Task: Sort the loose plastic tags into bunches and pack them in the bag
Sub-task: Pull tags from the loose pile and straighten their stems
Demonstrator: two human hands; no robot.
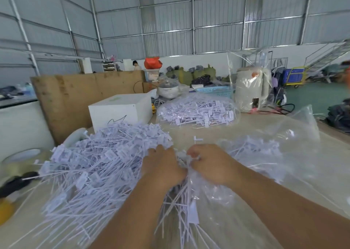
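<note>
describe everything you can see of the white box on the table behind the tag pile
The white box is a plain rectangular carton, matte and cardboard-like, closed, standing upright and square on the table. Its top is flat and faintly greenish-white; the front face bears a black scribbled line near its lower edge. It sits at the table's far left, in front of a brown cardboard sheet. The heap of loose plastic tags banks up against its lower front, hiding its base. Neither hand touches it.
</note>
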